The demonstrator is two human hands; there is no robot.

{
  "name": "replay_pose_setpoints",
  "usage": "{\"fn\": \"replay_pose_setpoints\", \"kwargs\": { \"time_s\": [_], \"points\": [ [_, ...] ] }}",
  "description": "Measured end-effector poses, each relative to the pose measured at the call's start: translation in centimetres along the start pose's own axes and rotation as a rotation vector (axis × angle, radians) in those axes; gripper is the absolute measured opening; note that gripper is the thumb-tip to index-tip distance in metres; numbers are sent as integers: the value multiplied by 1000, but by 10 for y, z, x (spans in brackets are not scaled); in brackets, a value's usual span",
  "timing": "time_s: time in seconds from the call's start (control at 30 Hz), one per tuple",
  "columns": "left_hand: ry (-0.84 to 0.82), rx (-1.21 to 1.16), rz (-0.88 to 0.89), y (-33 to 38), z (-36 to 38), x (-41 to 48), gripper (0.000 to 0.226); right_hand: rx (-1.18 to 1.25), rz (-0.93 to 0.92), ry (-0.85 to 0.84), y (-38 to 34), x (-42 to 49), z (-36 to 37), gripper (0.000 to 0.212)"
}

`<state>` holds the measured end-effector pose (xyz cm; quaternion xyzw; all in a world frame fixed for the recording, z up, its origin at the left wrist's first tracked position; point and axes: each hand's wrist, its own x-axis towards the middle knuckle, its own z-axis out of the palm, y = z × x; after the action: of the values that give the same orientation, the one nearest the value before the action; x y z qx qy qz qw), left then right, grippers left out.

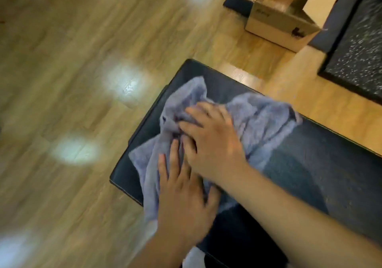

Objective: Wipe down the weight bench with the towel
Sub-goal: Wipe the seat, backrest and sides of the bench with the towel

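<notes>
Hands, two of them, press down on one crumpled lavender-grey towel (258,118) that lies on the end of a single black padded weight bench (310,164). The left hand (182,193) lies flat on the nearer part of the towel, fingers stretched out and apart, palm down, gripping nothing. The right hand (213,141) sits just beyond it on the bench, its thumb side touching the left hand's fingers; its fingertips dig into a bunched fold at the towel's middle, fingers bent but not closed into a fist. Both forearms are bare.

The towel covers most of the bench's end, one corner reaching toward the far edge of the pad and another hanging over the near edge beside the left wrist. The bench pad has one line of pale stitching along its rim.

Beyond the bench stands one cardboard box (277,25), open at the top, on the wood-grain plank floor (62,81). The box carries a small dark mark near its lower corner and a faint line of print on its other visible face; both are too blurred to read. To the right of the bench, past a strip of floor, lies one black speckled rubber mat (357,56). Around the bench's left side, several bright patches of light reflect off the floor.
</notes>
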<state>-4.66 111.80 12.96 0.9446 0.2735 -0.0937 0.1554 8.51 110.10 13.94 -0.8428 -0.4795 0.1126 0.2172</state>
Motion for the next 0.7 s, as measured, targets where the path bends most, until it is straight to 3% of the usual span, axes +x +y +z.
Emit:
{"fn": "replay_pose_setpoints", "kwargs": {
  "time_s": [0.07, 0.2, 0.37, 0.47, 0.6, 0.7],
  "points": [
    [-74, 41, 63, -3, 5, -32, 85, 24, -37, -66, -8, -45, -2, 35],
    [-43, 31, 175, -1, -6, 17, 84, 9, -48, 29, 35, -23, -1, 36],
    [21, 30, 257, 3, -22, 99, 79, -58, 136, 148, 74, 36, -12, 35],
    [18, -51, 258, -6, -24, 90, 74, -76, 310, 197, 53, 46, -11, 34],
    [-22, -138, 116, -41, -17, 9, 80, -32, 115, 96, -25, 9, 17, 29],
    [13, -70, 67, -77, -7, -46, 78, 20, -169, -108, -60, -10, 38, 31]
  ]
}}
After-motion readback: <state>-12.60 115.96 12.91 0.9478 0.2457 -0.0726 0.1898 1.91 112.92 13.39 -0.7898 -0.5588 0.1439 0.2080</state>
